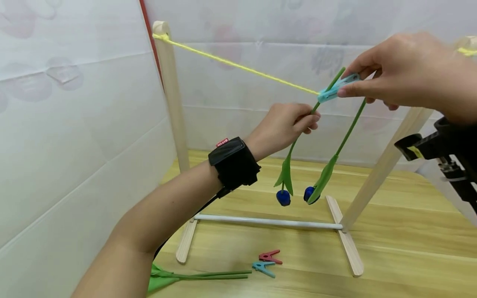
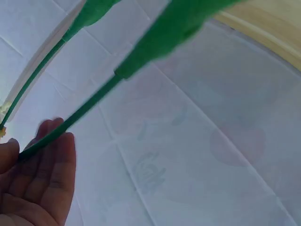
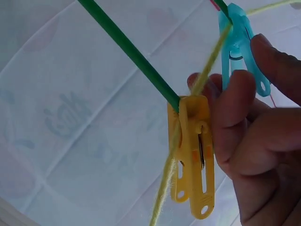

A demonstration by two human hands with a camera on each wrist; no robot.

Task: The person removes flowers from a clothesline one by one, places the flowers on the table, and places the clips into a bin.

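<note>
A yellow string [image 1: 242, 68] runs between the tops of a wooden rack. My right hand [image 1: 348, 89] pinches a blue clothespin [image 1: 333, 90] on the string, around the top of a green flower stem [image 1: 294, 145]. My left hand [image 1: 311, 118] holds that stem just below the pin. The flower hangs head down with its blue bud [image 1: 283, 198] at the bottom. A second flower [image 1: 348, 128] hangs beside it. In the right wrist view a yellow clothespin [image 3: 193, 150] clamps its stem [image 3: 131, 52] to the string, next to the blue clothespin [image 3: 242, 47].
The rack's left post [image 1: 171, 95] and white bottom bar [image 1: 268, 222] stand on a wooden table [image 1: 410, 248]. A red clothespin [image 1: 270, 256], a blue one [image 1: 263, 268] and another flower [image 1: 201, 275] lie in front. White sheeting surrounds the table.
</note>
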